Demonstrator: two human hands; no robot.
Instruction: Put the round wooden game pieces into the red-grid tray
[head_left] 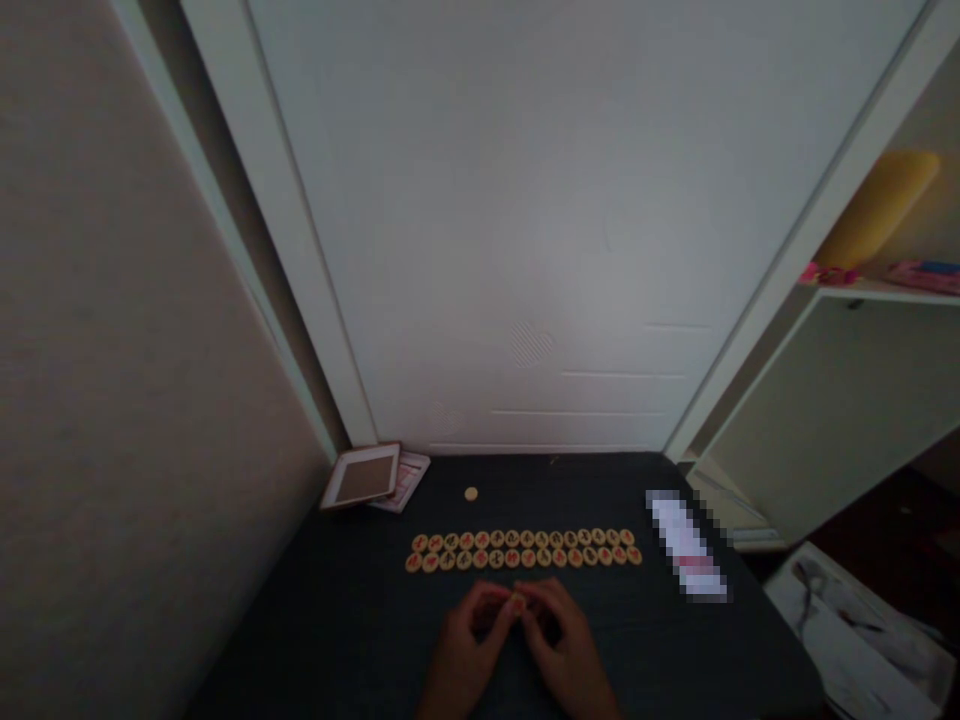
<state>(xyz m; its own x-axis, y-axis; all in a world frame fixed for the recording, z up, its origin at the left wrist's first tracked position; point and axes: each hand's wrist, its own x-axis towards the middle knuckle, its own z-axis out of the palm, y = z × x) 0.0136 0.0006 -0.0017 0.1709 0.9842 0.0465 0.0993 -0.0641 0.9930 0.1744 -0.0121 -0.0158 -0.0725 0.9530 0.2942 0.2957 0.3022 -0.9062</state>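
Two rows of round wooden game pieces (523, 550) with red and dark marks lie across a dark table (337, 620). A single blank piece (471, 494) sits alone behind the rows. Just in front of the rows, my left hand (469, 650) and my right hand (566, 645) meet, fingers curled, pinching one round piece (518, 603) between their fingertips.
A framed board (362, 476) leans flat at the table's back left, over a pinkish card (409, 480). A blurred white and red item (686, 545) lies at the right. Behind stands a white door; shelves with a yellow object (877, 210) are at the right.
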